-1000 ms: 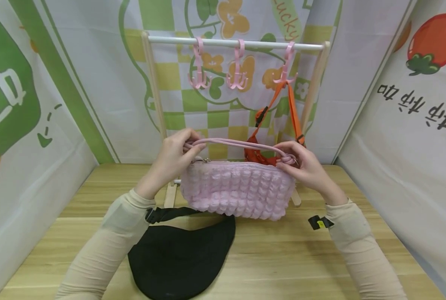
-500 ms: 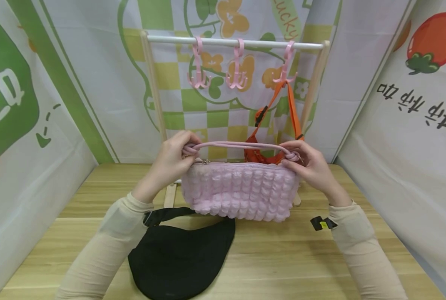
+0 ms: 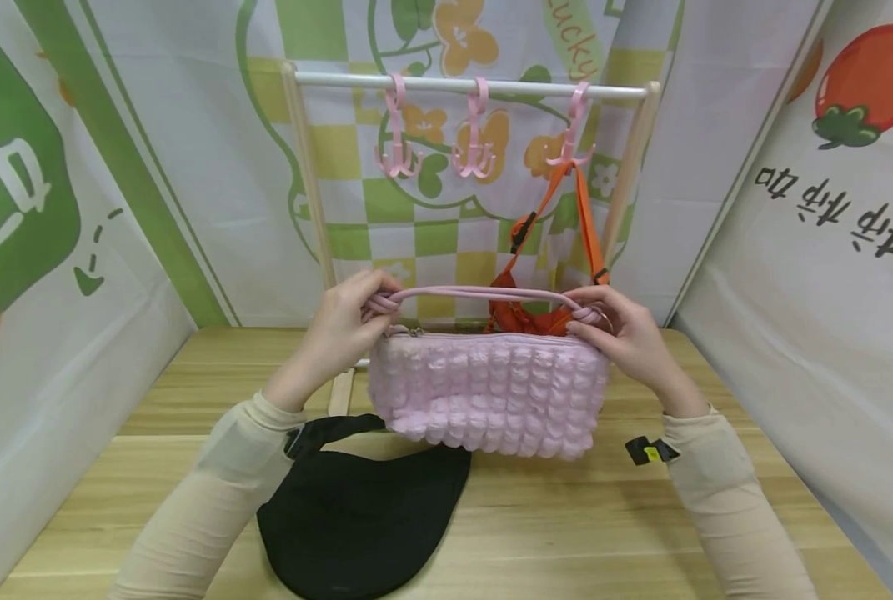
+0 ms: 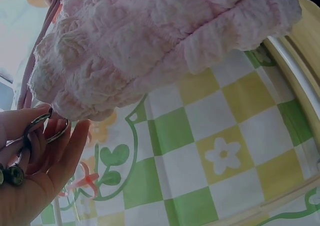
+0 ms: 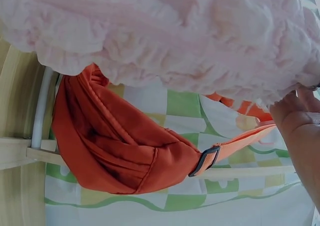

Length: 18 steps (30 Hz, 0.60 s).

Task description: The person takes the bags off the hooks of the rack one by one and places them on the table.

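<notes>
A pink puffy handbag (image 3: 491, 392) hangs between both hands, raised in front of the rack with its zipped top upward. My left hand (image 3: 344, 321) pinches the knotted left end of the bag's handle (image 3: 484, 292); in the left wrist view a metal ring (image 4: 37, 123) shows by those fingers. At the opposite end my right hand (image 3: 626, 337) grips the other knot, thumb against the bag's top corner. The handle bows in a low arch between the hands. The bag's lower edge overlaps a black bag (image 3: 363, 517) lying on the table in the head view.
Behind stands a wooden rack with a white rail (image 3: 446, 82). Three pink hooks hang there, including the left hook (image 3: 398, 133) and middle hook (image 3: 476, 133). An orange-red waist bag (image 5: 125, 141) hangs from the right hook (image 3: 572, 133). Printed cloth walls enclose the wooden table (image 3: 566, 525).
The handbag has shifted slightly right and down, with both hands still at its handle ends. My left fingers have closed further round the left knot. The black bag and the rack stay put.
</notes>
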Tool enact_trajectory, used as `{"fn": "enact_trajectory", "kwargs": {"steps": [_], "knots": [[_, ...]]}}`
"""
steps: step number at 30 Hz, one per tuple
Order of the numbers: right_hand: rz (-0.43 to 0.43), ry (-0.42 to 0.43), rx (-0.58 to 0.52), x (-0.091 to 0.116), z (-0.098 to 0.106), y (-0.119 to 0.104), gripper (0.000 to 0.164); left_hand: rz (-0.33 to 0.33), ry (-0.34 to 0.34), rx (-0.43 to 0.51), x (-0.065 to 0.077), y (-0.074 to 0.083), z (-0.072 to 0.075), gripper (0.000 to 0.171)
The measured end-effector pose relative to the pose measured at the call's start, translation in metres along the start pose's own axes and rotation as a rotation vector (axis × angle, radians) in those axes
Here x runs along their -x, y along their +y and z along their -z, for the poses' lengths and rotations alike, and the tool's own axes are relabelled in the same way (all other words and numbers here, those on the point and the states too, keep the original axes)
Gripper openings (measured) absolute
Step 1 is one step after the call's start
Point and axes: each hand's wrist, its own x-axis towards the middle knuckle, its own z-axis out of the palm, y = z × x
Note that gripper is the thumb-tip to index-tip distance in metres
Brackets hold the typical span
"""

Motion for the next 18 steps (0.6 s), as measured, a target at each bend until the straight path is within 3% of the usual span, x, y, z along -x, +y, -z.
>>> {"fn": "enact_trajectory", "kwargs": {"steps": [7,18], "knots": [[0.012,-0.012,0.003,0.0028,0.0025,0.0023,0.039,0.027,-0.033,0.023,0.0037,-0.0021,-0.0039,0.014],[-0.044,-0.027,-0.053,0.0077,0.0052,-0.0032,0.038,0.025,-0.008,0.002,0.005,-0.0022,-0.0054,0.012]]}}
